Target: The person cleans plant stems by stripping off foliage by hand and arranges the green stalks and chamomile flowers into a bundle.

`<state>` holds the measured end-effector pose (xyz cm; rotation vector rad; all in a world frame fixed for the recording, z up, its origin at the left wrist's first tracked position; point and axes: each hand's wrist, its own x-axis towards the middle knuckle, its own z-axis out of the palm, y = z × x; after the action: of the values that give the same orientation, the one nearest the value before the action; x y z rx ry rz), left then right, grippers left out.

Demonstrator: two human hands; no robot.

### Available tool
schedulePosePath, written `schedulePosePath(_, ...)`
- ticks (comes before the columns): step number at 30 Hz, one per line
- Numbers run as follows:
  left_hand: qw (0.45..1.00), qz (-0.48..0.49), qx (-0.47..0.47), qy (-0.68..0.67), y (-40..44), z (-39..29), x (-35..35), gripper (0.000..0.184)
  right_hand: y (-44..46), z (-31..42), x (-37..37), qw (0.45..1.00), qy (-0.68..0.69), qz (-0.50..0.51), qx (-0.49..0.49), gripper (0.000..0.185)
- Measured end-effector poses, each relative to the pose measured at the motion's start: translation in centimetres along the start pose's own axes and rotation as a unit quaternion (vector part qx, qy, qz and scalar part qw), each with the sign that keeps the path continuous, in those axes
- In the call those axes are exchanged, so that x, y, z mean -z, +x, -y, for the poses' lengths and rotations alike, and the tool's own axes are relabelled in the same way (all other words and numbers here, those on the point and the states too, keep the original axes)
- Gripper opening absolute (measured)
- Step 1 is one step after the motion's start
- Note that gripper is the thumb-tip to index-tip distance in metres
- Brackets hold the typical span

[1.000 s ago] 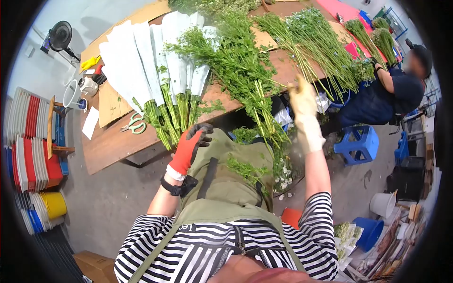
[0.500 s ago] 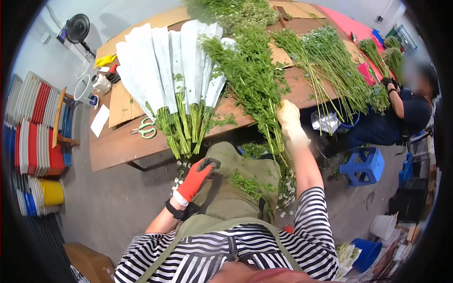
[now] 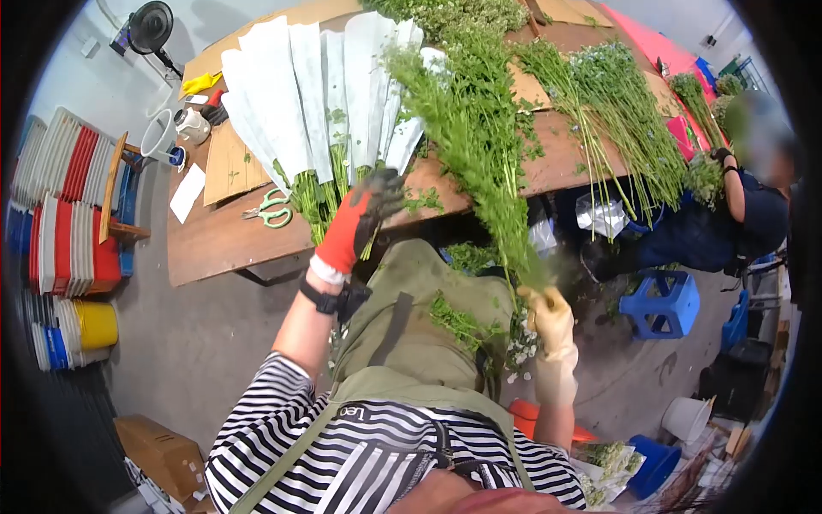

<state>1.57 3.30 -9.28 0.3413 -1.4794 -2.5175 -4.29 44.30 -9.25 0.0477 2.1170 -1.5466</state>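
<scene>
My left hand [image 3: 366, 212], in a red glove with dark grey fingers, reaches over the stem ends of the wrapped bunches [image 3: 312, 193]. Its fingers stretch out with nothing visible in them. White paper sleeves [image 3: 282, 103] cover the upper parts of these bunches. My right hand [image 3: 550, 319], in a cream glove, is closed at the lower end of a leafy green stem [image 3: 507, 227] beside my apron. That stem slants up to a heap of green foliage [image 3: 475, 94] on the table, its leaves partly blurred. Leaf scraps [image 3: 462, 321] cling to my apron [image 3: 411, 317].
Green-handled scissors [image 3: 272, 210] lie near the front edge of the wooden table [image 3: 214, 261]. More long-stemmed flowers [image 3: 612, 111] hang over the edge at right, by a co-worker [image 3: 753, 206]. A blue stool [image 3: 661, 301] stands on the floor. Crates [image 3: 73, 248] are stacked at left.
My right hand has come down from the table edge to beside my apron, drawing the stem along. My left hand has risen from my lap to the wrapped bunches. The view has shifted slightly.
</scene>
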Motion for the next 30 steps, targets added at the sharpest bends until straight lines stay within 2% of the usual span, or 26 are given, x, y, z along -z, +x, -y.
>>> schedulePosePath(2, 0.999, 0.026, 0.011, -0.035, 1.8, -0.7, -0.7, 0.065, -2.8, -1.1, -0.2, 0.998, -0.05, 0.015, -0.02, 0.016)
schedulePosePath(3, 0.991, -0.089, 0.027, -0.101, 1.4, -1.9, -3.3, 0.065, -3.8, -2.4, 0.0, 0.995, -0.073, 0.016, -0.073, 0.02)
schedulePosePath(4, 0.996, 0.015, -0.018, 0.08, 2.2, -1.0, -1.3, 0.058, -4.5, -2.9, 0.0, 0.987, -0.128, 0.034, -0.091, 0.023)
schedulePosePath(5, 0.96, 0.098, -0.097, 0.244, 2.8, -1.2, -0.5, 0.051, -4.9, -3.2, 0.0, 0.976, -0.182, 0.053, -0.109, 0.026)
schedulePosePath(6, 0.98, 0.092, -0.075, 0.159, 2.8, -0.3, -0.9, 0.046, -4.9, -3.2, 0.0, 0.962, -0.235, 0.069, -0.122, 0.029)
schedulePosePath(7, 0.992, 0.084, -0.055, 0.072, 2.5, -0.4, -2.6, 0.043, -4.8, -3.1, -0.2, 0.972, -0.219, 0.061, -0.057, 0.036)
schedulePosePath(8, 0.954, 0.067, -0.128, 0.264, 1.7, 0.2, -2.7, 0.042, -4.6, -2.9, -0.4, 0.978, -0.202, 0.052, 0.007, 0.044)
schedulePosePath(9, 0.872, 0.05, -0.198, 0.444, 1.1, 0.8, -2.7, 0.042, -4.2, -2.7, -0.8, 0.979, -0.184, 0.041, 0.071, 0.052)
schedulePosePath(10, 0.894, 0.069, -0.161, 0.413, 0.2, -0.1, -4.8, 0.041, -3.8, -2.3, -1.2, 0.977, -0.166, 0.027, 0.134, 0.06)
schedulePosePath(12, 0.929, 0.096, -0.083, 0.348, -1.7, -2.1, -9.0, 0.044, -3.0, 1.4, -2.9, 0.967, -0.179, 0.0, 0.18, 0.067)
schedulePosePath(14, 0.977, 0.084, 0.028, 0.196, -2.0, -1.5, -10.2, 0.047, -2.6, 5.9, -6.3, 0.98, -0.017, 0.035, 0.193, 0.063)
schedulePosePath(16, 0.945, 0.05, -0.053, 0.318, -2.8, 0.4, -9.3, 0.042, -1.1, 7.8, -9.0, 0.961, 0.002, 0.083, 0.262, 0.06)
schedulePosePath(17, 0.93, 0.05, -0.088, 0.353, -3.0, 0.8, -9.2, 0.041, -1.3, 9.8, -10.0, 0.966, -0.052, 0.082, 0.241, 0.056)
schedulePosePath(18, 0.972, 0.047, -0.025, 0.227, -3.6, -0.7, -10.7, 0.039, -1.5, 11.5, -10.8, 0.967, -0.104, 0.083, 0.219, 0.051)
schedulePosePath(19, 0.994, 0.029, 0.035, 0.095, -4.2, -2.2, -12.1, 0.036, -0.9, 11.2, -11.7, 0.988, 0.048, 0.132, 0.058, 0.033)
schedulePosePath(20, 0.998, -0.013, 0.02, 0.066, -4.2, -1.5, -11.4, 0.035, -0.4, 9.9, -12.1, 0.985, -0.008, 0.094, 0.142, 0.027)
schedulePosePath(22, 0.995, -0.095, -0.009, 0.006, -3.6, 0.2, -8.9, 0.035, 0.9, 7.3, -12.3, 0.945, -0.117, 0.015, 0.305, 0.019)
schedulePosePath(23, 0.995, -0.098, -0.026, 0.017, -3.6, -1.0, -9.2, 0.04, 0.2, 7.6, -11.3, 0.933, -0.153, 0.009, 0.325, 0.017)
schedulePosePath(24, 0.989, -0.112, -0.059, 0.076, -4.0, -1.8, -9.3, 0.041, 0.3, 6.4, -10.4, 0.925, -0.29, 0.017, 0.244, 0.022)
schedulePosePath(26, 0.974, -0.11, -0.097, 0.17, -4.5, -2.9, -9.2, 0.045, 1.0, 0.7, -8.6, 0.907, -0.381, 0.006, 0.179, 0.028)
schedulePosePath(28, 0.962, -0.086, -0.107, 0.238, -4.6, -3.7, -8.8, 0.048, -0.3, 0.7, -7.4, 0.976, -0.219, -0.01, -0.021, 0.028)
schedulePosePath(29, 0.958, -0.07, -0.106, 0.259, -4.7, -4.1, -9.4, 0.048, -0.2, 1.0, -7.0, 0.958, -0.26, -0.024, 0.117, 0.036)
schedulePosePath(30, 0.953, -0.053, -0.106, 0.279, -4.6, -4.2, -9.9, 0.049, 0.0, 1.4, -6.6, 0.97, -0.217, 0.013, 0.107, 0.042)
